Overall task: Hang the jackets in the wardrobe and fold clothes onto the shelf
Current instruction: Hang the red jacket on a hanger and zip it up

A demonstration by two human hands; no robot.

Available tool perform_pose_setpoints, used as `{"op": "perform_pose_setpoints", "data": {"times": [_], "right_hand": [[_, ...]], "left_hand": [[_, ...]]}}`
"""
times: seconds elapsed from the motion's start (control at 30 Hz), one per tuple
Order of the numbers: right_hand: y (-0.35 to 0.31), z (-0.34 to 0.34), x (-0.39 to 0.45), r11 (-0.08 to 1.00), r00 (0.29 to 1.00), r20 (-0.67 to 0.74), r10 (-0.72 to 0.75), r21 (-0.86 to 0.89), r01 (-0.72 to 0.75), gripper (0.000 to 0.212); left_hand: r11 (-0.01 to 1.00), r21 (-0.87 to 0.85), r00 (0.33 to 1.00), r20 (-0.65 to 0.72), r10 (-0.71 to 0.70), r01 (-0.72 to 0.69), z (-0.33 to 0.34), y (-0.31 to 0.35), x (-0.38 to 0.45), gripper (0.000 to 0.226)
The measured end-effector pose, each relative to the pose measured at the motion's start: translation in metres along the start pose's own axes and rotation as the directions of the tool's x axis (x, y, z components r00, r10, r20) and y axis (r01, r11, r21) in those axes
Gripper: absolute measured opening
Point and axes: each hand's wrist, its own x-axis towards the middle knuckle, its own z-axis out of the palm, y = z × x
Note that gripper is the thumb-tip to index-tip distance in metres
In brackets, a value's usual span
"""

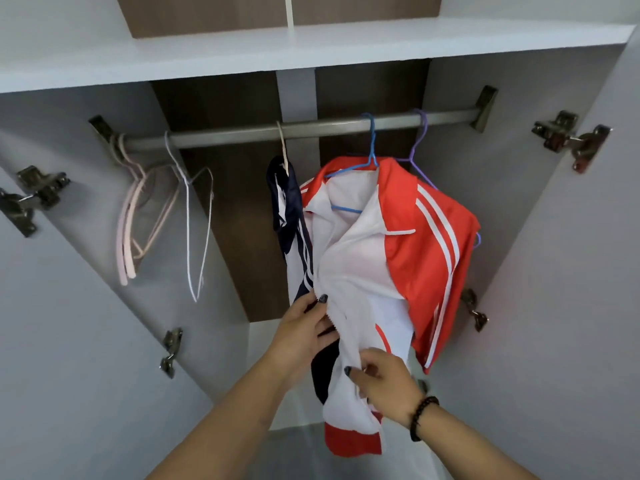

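- The wardrobe [540, 237] stands with both doors swung wide; its rail [242, 133] runs across the upper middle, from about 9 o'clock to 3 o'clock of the opening, under the white shelf [311, 46], which shows no folded clothes on the part in view.
- At the rail's 9 o'clock end hang the pink hangers [130, 223], bunched together, and just beside them the white wire hanger [197, 220]. All are bare, likely kept aside as spares for the remaining jackets.
- Near the rail's middle hangs the navy jacket [287, 209] on a pale hanger, touching the red one at its right edge.
- The left hand [304, 327], at about 6 o'clock below the navy jacket, pinches the left front edge of the red-and-white jacket [398, 244], thumb on top of the cloth.
- That jacket hangs on the blue hanger [363, 168], toward 1 o'clock from the hands, front open and collar skewed; I judge the hands are drawing the two front edges together to straighten or zip it.
- The right hand [384, 382], at 5 o'clock with a beaded bracelet [424, 415] on the wrist, grips the bunched lower front of the same jacket.
- The purple hanger [420, 147] hangs at 2 o'clock behind the red shoulder; what it carries I cannot tell.
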Motion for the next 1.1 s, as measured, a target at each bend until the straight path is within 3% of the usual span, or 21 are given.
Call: {"op": "perform_pose_setpoints", "data": {"times": [0.07,0.2,0.37,0.5,0.63,0.73,0.8,0.87,1.0,1.1], "right_hand": [[-0.013,-0.002,-0.002,1.000,0.999,-0.040,0.005,0.026,-0.004,0.034],[-0.033,-0.002,-0.001,0.995,0.983,-0.165,-0.076,-0.075,0.064,0.040],[-0.053,0.009,-0.002,0.996,0.979,-0.203,-0.005,0.081,0.022,0.042],[-0.075,0.018,-0.007,0.965,0.974,-0.202,0.103,0.257,-0.048,0.036],[-0.091,0.026,-0.009,0.883,0.958,-0.194,0.211,0.458,-0.102,0.024],[-0.097,0.031,-0.011,0.834,0.942,-0.175,0.287,0.530,-0.155,0.026],[-0.100,0.036,-0.011,0.823,0.935,-0.163,0.313,0.538,-0.182,0.026],[-0.100,0.040,-0.010,0.815,0.928,-0.166,0.332,0.547,-0.194,0.028],[-0.101,0.043,-0.002,0.817,0.928,-0.198,0.315,0.554,-0.159,0.022],[-0.104,0.044,-0.001,0.796,0.928,-0.193,0.318,0.586,-0.150,0.020]], "left_hand": [[0.996,0.052,0.997,-0.030,-0.066,0.067,-0.012,-0.009,-0.011,0.021],[0.925,0.314,0.976,-0.094,-0.195,0.215,-0.030,-0.035,-0.038,0.023],[0.824,0.505,0.962,-0.211,-0.173,0.258,-0.052,-0.058,-0.068,0.019],[0.762,0.433,0.876,-0.221,-0.430,0.483,-0.069,-0.079,-0.087,0.027],[0.758,0.220,0.788,-0.112,-0.606,0.614,-0.092,-0.092,-0.085,0.038],[0.825,-0.008,0.825,-0.029,-0.565,0.565,-0.109,-0.105,-0.081,0.047],[0.847,-0.165,0.860,0.008,-0.511,0.505,-0.115,-0.104,-0.079,0.041],[0.865,-0.243,0.887,-0.033,-0.460,0.439,-0.116,-0.092,-0.080,0.036],[0.920,-0.233,0.917,-0.175,-0.358,0.314,-0.127,-0.064,-0.081,0.030],[0.980,-0.038,0.949,-0.244,-0.199,0.196,-0.138,-0.057,-0.077,0.033]]}}
